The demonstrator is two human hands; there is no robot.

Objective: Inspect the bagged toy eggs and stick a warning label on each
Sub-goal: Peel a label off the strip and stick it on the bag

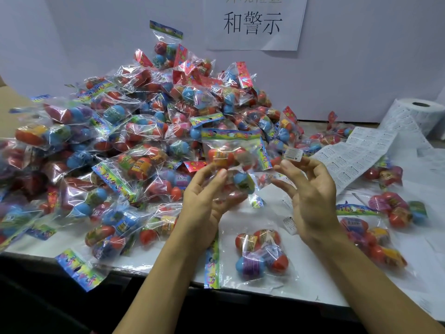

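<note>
My left hand [207, 201] holds up a clear bag of toy eggs [234, 162] with a colourful header strip on top; its fingers curl round the bag's lower part. My right hand [310, 189] is just to the right of the bag, palm towards me. A small white warning label [293, 154] sticks on its raised fingertip, close to the bag's right edge. A big heap of bagged eggs [134, 131] fills the table's left and middle.
A sheet of warning labels [356, 155] trails from a white label roll [419, 114] at the back right. Single bags lie near the front edge [260, 254] and at the right [395, 210]. A paper sign [255, 20] hangs on the back wall.
</note>
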